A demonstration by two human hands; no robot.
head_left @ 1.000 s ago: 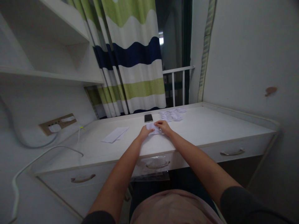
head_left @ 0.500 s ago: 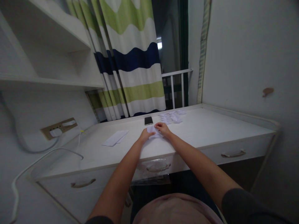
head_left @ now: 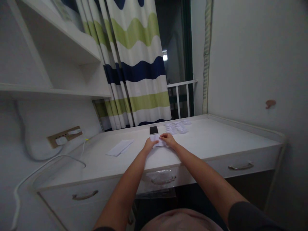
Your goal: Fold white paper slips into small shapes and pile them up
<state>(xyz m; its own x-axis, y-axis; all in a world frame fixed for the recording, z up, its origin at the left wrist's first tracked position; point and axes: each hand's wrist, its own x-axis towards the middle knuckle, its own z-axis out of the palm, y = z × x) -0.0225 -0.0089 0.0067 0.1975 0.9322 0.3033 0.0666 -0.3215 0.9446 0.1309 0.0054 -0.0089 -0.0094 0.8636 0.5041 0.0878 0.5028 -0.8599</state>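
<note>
Between my two hands, low over the white desk, is a small sheet of white paper (head_left: 156,138). My left hand (head_left: 149,143) grips its left side, with the thumb lying across the front. The fingers of my right hand (head_left: 168,140) pinch the paper's upper right part. Just beyond the sheet lies a black phone (head_left: 153,130). Several folded white paper pieces (head_left: 176,127) are spread behind my right hand. To the left of my left hand rest flat white paper sheets (head_left: 119,147), partly overlapping.
The white desk (head_left: 216,138) has drawers with metal handles along its front. A striped curtain (head_left: 144,73) hangs behind it. At left, a wall socket (head_left: 64,136) holds plugs, and a white cable (head_left: 60,156) runs onto the desk. White shelves (head_left: 57,91) overhang the left side.
The whole view has tilted up slightly, so the desk appears lower. My right hand has shifted a little against the paper, still pinching it; my left hand keeps its grip.
</note>
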